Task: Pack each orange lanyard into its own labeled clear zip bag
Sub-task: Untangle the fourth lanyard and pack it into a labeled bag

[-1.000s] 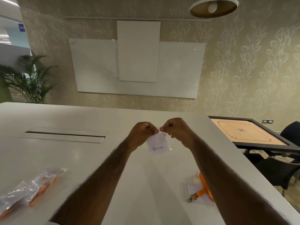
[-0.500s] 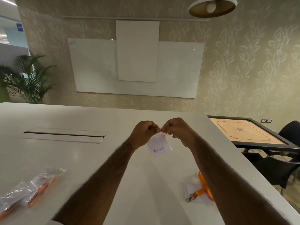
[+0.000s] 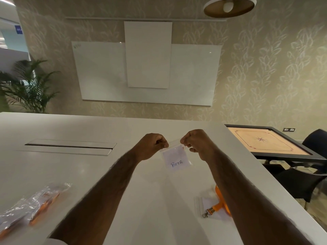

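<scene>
**A:** What is found nearest, short of the grip?

**B:** To the near left of the grip, packed bags [image 3: 35,204] with orange inside are laid on the table [image 3: 159,200]. To the near right, one orange lanyard [image 3: 219,206] is left loose. It is partly hidden behind the right forearm and lies across a second bag [image 3: 207,202] with a white label.

**A:** And at the grip itself?

**B:** A clear zip bag [image 3: 177,159] marked BETA is held up above the table. Its top strip is pinched near one end by the left hand [image 3: 152,145] and near the other by the right hand [image 3: 196,144], with the fingers curled tight.

**A:** What has been changed?

**B:** Half a second ago the two fists were almost touching over the middle of the top edge. Now they have been drawn apart, and the zip strip is seen stretched between them. The bag has been kept in much the same place and hangs empty.

**A:** What is meant by that for the task?

**B:** It is judged that the mouth is being worked open. Whether the seal is already parted cannot be told. Nothing has been put in, so the loose lanyard is still to be packed.

**A:** Beyond the grip?

**B:** A closed hatch [image 3: 70,146] is set in the table to the far left. A carrom board [image 3: 265,141] is placed to the far right, and a whiteboard [image 3: 99,71] is mounted on the wall behind.
</scene>
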Motion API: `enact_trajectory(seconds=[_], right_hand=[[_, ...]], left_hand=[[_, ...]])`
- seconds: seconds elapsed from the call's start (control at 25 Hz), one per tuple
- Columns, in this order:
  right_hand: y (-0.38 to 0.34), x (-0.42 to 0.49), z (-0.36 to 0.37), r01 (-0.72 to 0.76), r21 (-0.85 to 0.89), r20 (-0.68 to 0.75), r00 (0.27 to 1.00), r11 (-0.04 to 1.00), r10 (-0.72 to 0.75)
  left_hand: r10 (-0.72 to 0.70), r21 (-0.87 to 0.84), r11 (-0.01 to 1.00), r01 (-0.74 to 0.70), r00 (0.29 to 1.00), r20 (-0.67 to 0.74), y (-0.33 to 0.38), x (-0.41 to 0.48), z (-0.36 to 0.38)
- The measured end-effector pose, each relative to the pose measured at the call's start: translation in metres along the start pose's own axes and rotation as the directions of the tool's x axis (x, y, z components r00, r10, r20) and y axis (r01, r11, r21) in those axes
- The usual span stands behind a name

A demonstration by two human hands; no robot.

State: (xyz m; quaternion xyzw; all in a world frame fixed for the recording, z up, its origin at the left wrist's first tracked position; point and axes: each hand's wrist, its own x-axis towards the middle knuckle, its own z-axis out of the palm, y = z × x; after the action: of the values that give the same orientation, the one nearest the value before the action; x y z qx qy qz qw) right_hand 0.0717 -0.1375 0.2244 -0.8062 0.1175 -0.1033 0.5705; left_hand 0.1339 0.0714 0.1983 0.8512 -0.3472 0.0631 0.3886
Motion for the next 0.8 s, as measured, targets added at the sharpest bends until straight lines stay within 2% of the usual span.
enact_trajectory(seconds=[0.08,0.16,0.24,0.32,0.4,0.48,0.6,0.68,0.8], right_hand=[[0.003,-0.001,-0.008,-0.024,0.057,-0.032,0.999,0.998,0.026],[0.008,0.000,-0.039,-0.042,0.194,-0.113,0.992,0.980,0.065],[0.014,0.003,-0.079,-0.024,0.284,-0.109,0.992,0.959,0.057],[0.015,0.005,-0.100,0.025,0.293,-0.029,0.999,0.956,-0.017],[0.013,0.006,-0.092,0.054,0.203,0.067,0.995,0.978,-0.069],[0.010,0.004,-0.071,0.076,0.172,0.157,0.982,0.982,-0.104],[0.011,0.001,-0.040,0.103,0.190,0.269,0.951,0.976,-0.152],[0.012,0.000,-0.024,0.112,0.188,0.309,0.936,0.976,-0.167],[0.016,0.002,-0.014,0.098,0.173,0.280,0.949,0.980,-0.144]], left_hand=[[-0.019,0.077,0.997,0.016,0.999,0.038,-0.006,-0.005,-0.006],[-0.128,0.151,0.981,0.123,0.992,0.022,-0.032,-0.018,-0.019],[-0.277,0.097,0.953,0.286,0.956,-0.100,-0.062,-0.042,-0.033],[-0.322,-0.004,0.944,0.330,0.919,-0.226,-0.070,-0.053,-0.037],[-0.308,-0.092,0.951,0.294,0.915,-0.261,-0.057,-0.046,-0.030],[-0.267,-0.266,0.941,0.212,0.944,-0.194,-0.033,-0.036,-0.013],[-0.247,-0.546,0.819,0.175,0.967,-0.062,-0.006,-0.024,0.010],[-0.239,-0.586,0.791,0.174,0.970,-0.035,-0.001,-0.019,0.023],[-0.265,-0.607,0.778,0.162,0.961,-0.084,-0.004,-0.017,0.031]])
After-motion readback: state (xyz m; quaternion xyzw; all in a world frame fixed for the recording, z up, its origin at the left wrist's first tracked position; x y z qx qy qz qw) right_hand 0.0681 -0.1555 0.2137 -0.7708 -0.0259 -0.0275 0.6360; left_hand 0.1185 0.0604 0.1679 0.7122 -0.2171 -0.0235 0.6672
